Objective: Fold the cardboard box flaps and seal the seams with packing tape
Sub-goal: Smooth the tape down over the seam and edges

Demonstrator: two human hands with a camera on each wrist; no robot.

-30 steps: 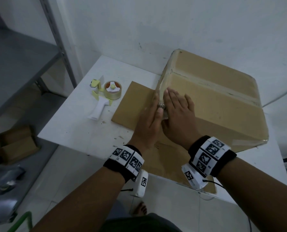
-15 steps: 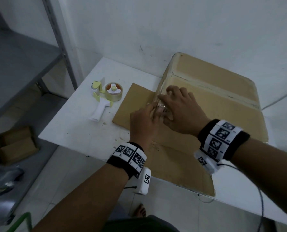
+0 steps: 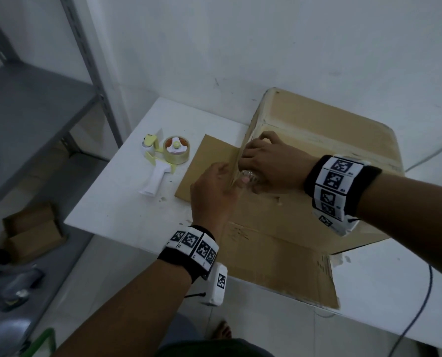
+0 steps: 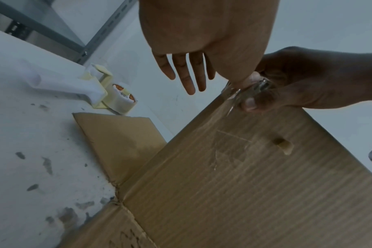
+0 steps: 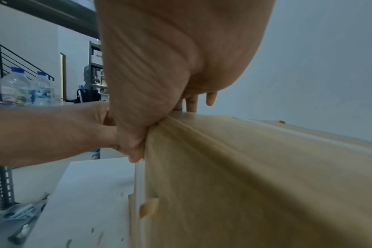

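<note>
Box: brown cardboard box (image 3: 325, 161), top seam taped, lower flaps splayed on tabletop (image 3: 117, 202).
Hands: clear tape strip (image 4: 234, 95) is pinched by left hand (image 3: 214, 191) and right hand (image 3: 271, 163) at the box corner.
Nearby: tape dispenser (image 3: 165, 161) lies left.

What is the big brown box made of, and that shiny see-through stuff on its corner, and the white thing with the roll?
The box looks like matte brown corrugated cardboard; fine ribs show in the left wrist view. The strip seems thin glossy clear plastic tape: it glints and crinkles. The tape dispenser looks like smooth hard plastic, white handle, yellowish frame.
</note>
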